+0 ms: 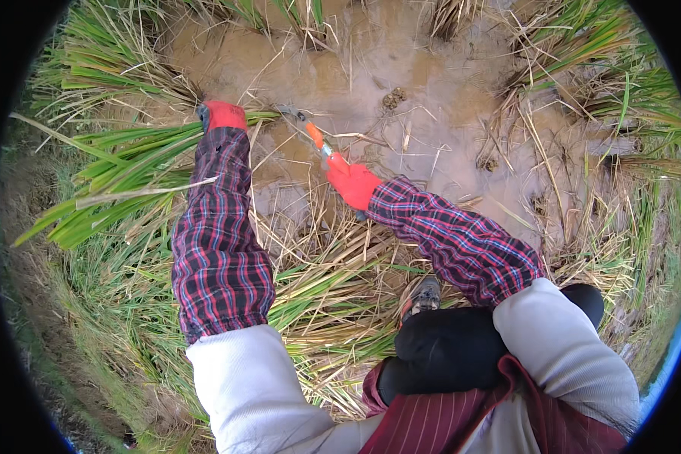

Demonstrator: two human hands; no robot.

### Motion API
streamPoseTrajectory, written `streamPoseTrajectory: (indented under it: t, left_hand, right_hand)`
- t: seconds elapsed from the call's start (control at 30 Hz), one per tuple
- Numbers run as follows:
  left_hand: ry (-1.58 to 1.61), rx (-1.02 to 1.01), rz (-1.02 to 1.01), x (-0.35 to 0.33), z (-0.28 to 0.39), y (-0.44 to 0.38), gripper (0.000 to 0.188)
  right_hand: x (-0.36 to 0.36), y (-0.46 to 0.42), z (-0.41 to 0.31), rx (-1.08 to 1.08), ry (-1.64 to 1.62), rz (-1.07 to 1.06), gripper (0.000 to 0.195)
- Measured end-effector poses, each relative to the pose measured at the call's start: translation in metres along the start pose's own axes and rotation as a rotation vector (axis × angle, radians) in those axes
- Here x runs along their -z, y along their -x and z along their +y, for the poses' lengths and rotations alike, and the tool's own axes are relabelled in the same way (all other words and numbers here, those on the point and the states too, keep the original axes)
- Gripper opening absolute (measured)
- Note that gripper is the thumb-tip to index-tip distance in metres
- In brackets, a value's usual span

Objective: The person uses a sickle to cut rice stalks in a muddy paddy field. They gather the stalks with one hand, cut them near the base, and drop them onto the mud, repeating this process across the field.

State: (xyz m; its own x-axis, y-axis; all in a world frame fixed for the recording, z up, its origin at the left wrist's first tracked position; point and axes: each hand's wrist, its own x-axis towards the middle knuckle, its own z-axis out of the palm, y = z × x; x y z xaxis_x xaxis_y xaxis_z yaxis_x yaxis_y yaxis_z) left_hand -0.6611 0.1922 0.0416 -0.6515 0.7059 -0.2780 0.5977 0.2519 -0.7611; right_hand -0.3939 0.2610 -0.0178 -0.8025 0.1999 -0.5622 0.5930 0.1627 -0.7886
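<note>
My left hand (225,115), in a red glove, is closed around a bunch of long green grass-like stalks (142,150), whose leaves spread out to the left. The cut or lower ends stick out a little to the right of the fist. In my right hand (352,180), also red-gloved, is the orange and silver handle of a sickle (316,136). Its metal blade points up and left, close to those stalk ends; whether it touches them I cannot tell. Checked sleeve covers reach over both forearms.
Shallow muddy water (448,130) lies ahead, with short stubble clumps (394,98). Standing plants rise at the upper left (108,62) and upper right (590,57). Laid stalks (340,278) cover the ground near my shoe (424,295).
</note>
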Motion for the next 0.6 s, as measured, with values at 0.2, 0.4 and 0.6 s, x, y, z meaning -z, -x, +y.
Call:
streamPoseTrajectory:
  t: [0.2, 0.4, 0.6]
  left_hand:
    - [0.350, -0.013, -0.215, -0.033, -0.012, 0.094, 0.021]
    - [0.332, -0.113, -0.259, -0.028, 0.017, 0.179, 0.016]
    - [0.110, 0.005, -0.064, -0.066, -0.014, 0.172, 0.043]
  right_hand:
    - [0.025, 0.186, 0.078, -0.228, 0.003, 0.134, 0.041]
    - [0.055, 0.198, 0.085, -0.284, -0.104, 0.367, 0.038]
    - [0.017, 0.059, -0.008, 0.182, 0.150, 0.033, 0.030]
